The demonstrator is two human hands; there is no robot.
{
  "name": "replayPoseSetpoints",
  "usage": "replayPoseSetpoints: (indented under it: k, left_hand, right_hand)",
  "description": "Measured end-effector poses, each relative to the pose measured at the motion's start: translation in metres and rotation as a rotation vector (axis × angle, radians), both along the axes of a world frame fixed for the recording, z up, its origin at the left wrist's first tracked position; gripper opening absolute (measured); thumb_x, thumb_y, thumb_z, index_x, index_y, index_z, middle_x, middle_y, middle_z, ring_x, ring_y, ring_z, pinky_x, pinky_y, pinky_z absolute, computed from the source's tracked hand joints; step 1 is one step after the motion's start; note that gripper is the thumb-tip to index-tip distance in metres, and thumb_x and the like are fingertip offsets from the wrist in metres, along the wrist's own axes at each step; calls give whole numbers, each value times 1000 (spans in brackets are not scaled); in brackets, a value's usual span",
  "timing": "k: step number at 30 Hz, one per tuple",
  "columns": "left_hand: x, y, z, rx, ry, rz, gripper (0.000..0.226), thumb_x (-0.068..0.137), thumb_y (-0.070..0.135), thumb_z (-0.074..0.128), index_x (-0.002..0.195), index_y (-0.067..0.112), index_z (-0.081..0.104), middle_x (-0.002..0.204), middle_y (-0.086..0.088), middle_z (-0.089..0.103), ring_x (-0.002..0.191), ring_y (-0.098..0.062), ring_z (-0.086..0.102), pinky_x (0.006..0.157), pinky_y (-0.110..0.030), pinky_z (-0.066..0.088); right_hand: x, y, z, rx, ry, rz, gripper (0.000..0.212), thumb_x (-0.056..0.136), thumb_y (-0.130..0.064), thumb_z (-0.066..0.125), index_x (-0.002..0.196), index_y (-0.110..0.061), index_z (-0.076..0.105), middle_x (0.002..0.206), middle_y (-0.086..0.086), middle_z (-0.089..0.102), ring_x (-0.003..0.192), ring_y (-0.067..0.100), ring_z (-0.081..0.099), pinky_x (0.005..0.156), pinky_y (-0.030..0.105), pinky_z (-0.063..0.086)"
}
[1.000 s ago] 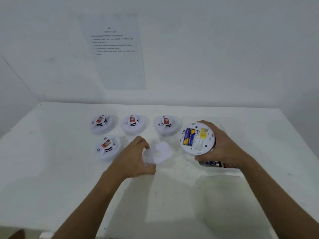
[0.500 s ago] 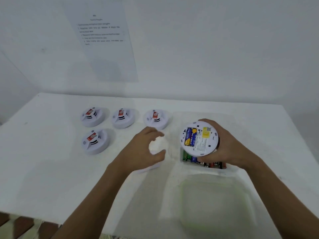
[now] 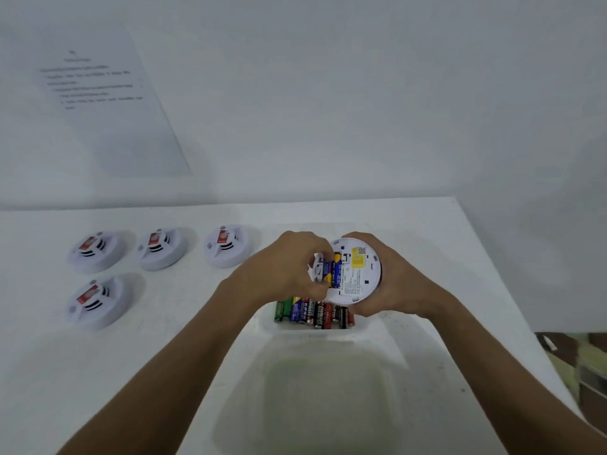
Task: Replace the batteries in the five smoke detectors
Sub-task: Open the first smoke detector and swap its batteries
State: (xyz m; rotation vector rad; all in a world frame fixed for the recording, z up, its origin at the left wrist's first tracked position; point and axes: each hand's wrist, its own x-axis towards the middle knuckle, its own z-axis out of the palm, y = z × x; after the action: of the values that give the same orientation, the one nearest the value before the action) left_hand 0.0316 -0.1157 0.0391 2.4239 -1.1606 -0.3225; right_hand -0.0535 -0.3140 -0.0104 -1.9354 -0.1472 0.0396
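At frame centre, our right hand (image 3: 387, 284) cups the opened smoke detector (image 3: 353, 274); left hand (image 3: 282, 267) fingers curl onto its batteries (image 3: 331, 270). We should pry gently, steadying the detector over the battery tray (image 3: 368, 326).

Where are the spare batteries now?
In the head view, the spare batteries lie in a row in a white tray, centre-right on the table, just below the held smoke detector.
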Motion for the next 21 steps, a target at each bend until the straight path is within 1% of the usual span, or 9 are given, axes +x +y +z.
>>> replayPoseSetpoints:
  k: [4,7,9,12,13,15,16,18,21]
  left_hand:
    - [-5,-14,-2,144,-146,-79,42,76,32,75,112,17,62,103,0,60,85,-11,48,77,-26,45]
    - [-7,-15,-5,158,-190,-94,44,81,34,69,120,17,58,106,-1,61,87,-13,50,82,-32,48]
    - [-7,-13,-7,116,-220,-88,48,84,33,65,128,19,53,111,0,62,92,-14,54,82,-27,48]
    - [-7,-8,-9,-8,-264,-53,47,86,28,61,131,18,54,114,1,65,94,-14,59,71,-15,44]
    - [-7,-6,-10,-67,-296,-57,42,86,27,58,126,14,59,111,-1,67,90,-16,62,67,-15,46]
    - [-7,-4,-13,-149,-318,-72,40,84,28,51,115,9,67,105,-8,68,81,-20,65,63,-27,55]
    - [-5,-3,-16,-178,-304,-66,40,85,30,51,114,10,68,108,-7,66,82,-19,64,65,-30,56]
    - [0,-2,-18,-215,-196,3,39,86,37,63,118,16,68,119,0,57,88,-11,61,74,-25,53]
    - [12,1,-12,-233,-30,163,44,78,44,75,116,23,69,99,13,56,81,-2,59,69,-18,53]
  right_hand:
    - [1,-11,-8,-9,14,8,97,53,15,88,132,-23,48,117,-11,62,108,7,62,81,19,53]
    - [2,-18,-8,-5,25,30,95,54,14,86,132,-23,48,114,-15,63,106,4,63,80,17,52]
    - [4,-20,-6,9,23,35,93,55,15,86,133,-21,48,115,-13,64,107,6,63,80,18,53]
    - [10,-21,-2,39,9,21,93,54,6,86,134,-20,48,119,-9,63,111,9,62,84,21,54]
    - [13,-21,-1,45,6,13,93,53,3,86,134,-21,48,119,-8,63,111,10,62,85,23,55]
    - [18,-21,-1,54,4,1,93,52,1,86,133,-24,48,118,-7,63,110,12,62,85,26,56]
    - [20,-21,0,60,3,-5,92,52,1,86,133,-25,49,117,-7,64,110,13,63,84,29,57]
    - [24,-19,0,70,1,-16,92,52,0,86,133,-25,49,117,-6,64,109,13,64,84,32,59]
    - [31,-16,0,56,-8,-23,91,51,-4,87,132,-27,50,116,-8,63,108,11,63,82,29,58]
